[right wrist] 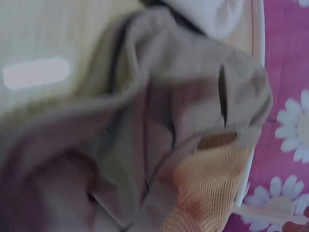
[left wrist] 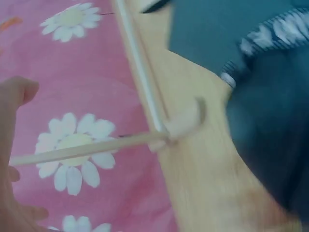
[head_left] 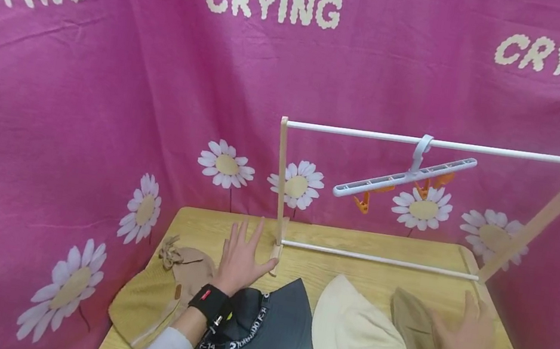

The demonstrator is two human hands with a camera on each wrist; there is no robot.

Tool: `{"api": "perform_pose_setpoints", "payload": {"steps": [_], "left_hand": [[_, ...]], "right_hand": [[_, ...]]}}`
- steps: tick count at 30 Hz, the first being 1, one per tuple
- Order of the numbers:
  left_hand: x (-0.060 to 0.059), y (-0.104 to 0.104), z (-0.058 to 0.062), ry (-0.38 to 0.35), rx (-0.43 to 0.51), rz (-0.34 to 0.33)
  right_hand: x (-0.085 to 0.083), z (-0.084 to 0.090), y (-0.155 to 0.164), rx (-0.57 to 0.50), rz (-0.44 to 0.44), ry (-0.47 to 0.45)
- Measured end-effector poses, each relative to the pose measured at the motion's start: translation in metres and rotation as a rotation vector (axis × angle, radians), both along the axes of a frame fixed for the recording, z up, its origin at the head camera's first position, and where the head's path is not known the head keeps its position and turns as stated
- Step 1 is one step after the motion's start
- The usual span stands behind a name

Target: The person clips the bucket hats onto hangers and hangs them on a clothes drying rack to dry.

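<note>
Head view: a wooden worktop (head_left: 388,248) carries four hats in a near row and a small drying rack (head_left: 442,143) at the far edge. The left hand (head_left: 240,262) lies with fingers straight and spread, just beside the rack's left post, above a black bucket hat (head_left: 266,341). A tan knit hat (head_left: 153,297) lies at far left. The right hand (head_left: 469,344) rests with fingers straight and slightly apart on a khaki bucket hat (head_left: 411,327), right of a cream bucket hat (head_left: 355,339). A pale blue clip hanger (head_left: 404,178) hangs from the rack's top rail.

Left wrist view: blurred; the rack's foot (left wrist: 181,125) stands on the worktop beside the black hat (left wrist: 265,140).

Right wrist view: blurred; khaki fabric (right wrist: 145,135) fills the frame; the fingers cannot be made out.
</note>
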State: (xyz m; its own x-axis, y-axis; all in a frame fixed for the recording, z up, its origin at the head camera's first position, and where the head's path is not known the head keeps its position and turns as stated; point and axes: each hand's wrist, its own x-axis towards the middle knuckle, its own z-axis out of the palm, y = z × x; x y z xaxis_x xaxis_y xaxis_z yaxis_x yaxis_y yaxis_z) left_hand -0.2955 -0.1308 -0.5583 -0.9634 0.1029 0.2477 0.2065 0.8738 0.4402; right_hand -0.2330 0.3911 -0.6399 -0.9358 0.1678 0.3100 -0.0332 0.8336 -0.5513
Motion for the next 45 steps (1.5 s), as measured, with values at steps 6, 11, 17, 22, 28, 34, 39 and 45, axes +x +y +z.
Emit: {"api": "perform_pose_setpoints", "payload": {"steps": [6, 11, 17, 22, 28, 34, 39, 45], "left_hand": [[-0.016, 0.004, 0.016, -0.084, 0.293, 0.008], [-0.03, 0.004, 0.027, -0.094, 0.345, -0.001], [-0.045, 0.007, 0.036, -0.117, 0.413, -0.021], [-0.058, 0.013, 0.044, -0.107, 0.426, -0.051], [-0.072, 0.023, 0.052, -0.075, 0.464, -0.044], [-0.079, 0.027, 0.067, -0.095, 0.524, -0.051], [-0.088, 0.024, 0.077, -0.062, 0.572, -0.064], [-0.098, 0.017, 0.083, -0.025, 0.6, -0.084]], "right_hand": [[-0.005, 0.013, 0.02, -0.029, -0.083, -0.009], [-0.012, 0.02, 0.026, -0.06, -0.101, -0.022], [-0.031, 0.029, 0.035, -0.097, -0.092, 0.046], [-0.048, 0.043, 0.048, -0.124, -0.096, 0.053], [-0.073, 0.056, 0.063, -0.227, -0.14, 0.09], [-0.089, 0.069, 0.077, -0.302, -0.191, 0.006], [-0.103, 0.087, 0.089, -0.339, -0.228, -0.018], [-0.116, 0.116, 0.105, -0.38, -0.253, -0.104]]}}
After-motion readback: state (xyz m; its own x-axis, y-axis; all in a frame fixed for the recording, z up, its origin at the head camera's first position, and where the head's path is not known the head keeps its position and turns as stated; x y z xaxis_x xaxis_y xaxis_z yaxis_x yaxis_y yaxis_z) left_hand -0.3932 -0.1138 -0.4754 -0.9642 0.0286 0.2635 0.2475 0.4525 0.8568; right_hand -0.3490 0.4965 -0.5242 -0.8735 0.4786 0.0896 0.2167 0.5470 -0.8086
